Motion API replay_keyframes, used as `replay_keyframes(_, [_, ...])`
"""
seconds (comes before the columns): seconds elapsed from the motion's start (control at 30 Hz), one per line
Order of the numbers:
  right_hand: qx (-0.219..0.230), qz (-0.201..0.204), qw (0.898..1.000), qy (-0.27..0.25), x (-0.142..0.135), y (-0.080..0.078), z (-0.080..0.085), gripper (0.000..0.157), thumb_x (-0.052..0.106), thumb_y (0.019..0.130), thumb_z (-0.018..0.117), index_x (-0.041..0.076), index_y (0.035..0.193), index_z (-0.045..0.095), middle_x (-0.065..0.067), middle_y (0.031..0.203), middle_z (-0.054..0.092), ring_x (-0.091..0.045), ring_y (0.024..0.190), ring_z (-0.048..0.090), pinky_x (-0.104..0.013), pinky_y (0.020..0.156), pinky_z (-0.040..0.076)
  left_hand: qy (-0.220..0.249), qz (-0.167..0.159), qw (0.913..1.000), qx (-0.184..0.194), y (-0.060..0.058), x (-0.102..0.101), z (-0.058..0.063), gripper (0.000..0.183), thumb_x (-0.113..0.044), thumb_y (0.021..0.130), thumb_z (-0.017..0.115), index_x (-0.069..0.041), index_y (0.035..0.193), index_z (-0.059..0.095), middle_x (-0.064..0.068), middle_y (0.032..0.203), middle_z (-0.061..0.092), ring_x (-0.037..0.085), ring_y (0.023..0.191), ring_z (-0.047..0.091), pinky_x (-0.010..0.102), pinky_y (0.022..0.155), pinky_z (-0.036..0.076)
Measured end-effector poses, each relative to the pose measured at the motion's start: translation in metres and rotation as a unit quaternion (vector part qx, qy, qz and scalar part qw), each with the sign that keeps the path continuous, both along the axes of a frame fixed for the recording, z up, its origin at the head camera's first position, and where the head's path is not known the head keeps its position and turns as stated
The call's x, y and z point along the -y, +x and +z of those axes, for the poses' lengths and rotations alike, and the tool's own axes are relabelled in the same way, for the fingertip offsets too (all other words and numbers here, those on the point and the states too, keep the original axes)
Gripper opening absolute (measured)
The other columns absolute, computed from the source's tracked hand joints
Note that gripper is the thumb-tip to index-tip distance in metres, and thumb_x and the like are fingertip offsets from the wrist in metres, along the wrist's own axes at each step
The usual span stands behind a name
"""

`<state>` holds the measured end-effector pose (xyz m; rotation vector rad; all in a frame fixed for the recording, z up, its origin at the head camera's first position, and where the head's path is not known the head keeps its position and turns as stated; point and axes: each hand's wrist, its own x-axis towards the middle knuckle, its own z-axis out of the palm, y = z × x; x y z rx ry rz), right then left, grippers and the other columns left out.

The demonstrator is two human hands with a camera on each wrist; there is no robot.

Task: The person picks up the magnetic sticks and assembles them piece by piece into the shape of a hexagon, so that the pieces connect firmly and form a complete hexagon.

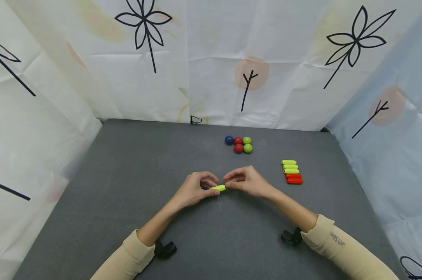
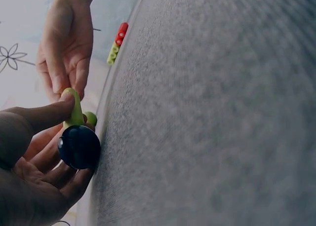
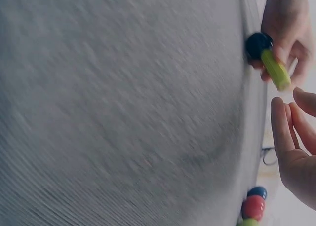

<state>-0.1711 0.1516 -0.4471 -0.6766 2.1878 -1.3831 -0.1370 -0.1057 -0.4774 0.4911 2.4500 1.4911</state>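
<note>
My left hand holds a short yellow-green rod between thumb and fingers, just above the table. A dark blue ball sits at one end of that rod, largely covered by my fingers in the head view. At the rod's other end, my right hand hovers with thumb and fingers parted. In the right wrist view, a small gap separates its fingertips from the rod, and nothing lies between them.
Red, green and blue balls form a small cluster toward the table's back. Several yellow and red rods lie stacked side by side to the right. The grey table is bordered by patterned white cloth at the back and sides.
</note>
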Motion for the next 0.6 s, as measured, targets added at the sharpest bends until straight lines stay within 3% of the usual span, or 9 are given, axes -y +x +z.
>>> replay_keyframes(0.3, [-0.033,-0.06,0.998,-0.006,-0.008,-0.039,0.02,0.033,0.009,0.102,0.076,-0.01,0.128,0.072,-0.026,0.123,0.079,-0.026,0.107,0.081,-0.019,0.087,0.061,-0.011,-0.007,0.9999,0.004,0.001,0.001,0.005,0.027,-0.013,0.093,0.088,-0.011,0.118,0.079,0.004,0.109,0.085,0.013,0.1,0.081,0.032,0.089,0.062])
replay_keyframes(0.43, [-0.059,-0.088,0.994,-0.007,-0.009,-0.062,0.026,0.033,0.01,0.102,0.076,-0.008,0.129,0.073,-0.026,0.124,0.078,-0.02,0.105,0.081,-0.018,0.087,0.06,-0.017,-0.012,0.9998,0.008,0.0,0.001,0.007,0.027,-0.012,0.092,0.087,-0.012,0.118,0.08,0.004,0.109,0.085,0.013,0.1,0.08,0.032,0.089,0.061])
replay_keyframes(0.6, [-0.086,-0.106,0.991,0.007,-0.01,-0.09,0.024,0.037,0.014,0.103,0.076,-0.006,0.134,0.071,-0.026,0.129,0.077,-0.025,0.11,0.079,-0.033,0.094,0.064,-0.024,-0.026,0.9994,0.007,0.0,-0.001,0.007,0.027,-0.012,0.093,0.087,-0.012,0.119,0.08,0.004,0.111,0.085,0.013,0.102,0.08,0.033,0.092,0.061])
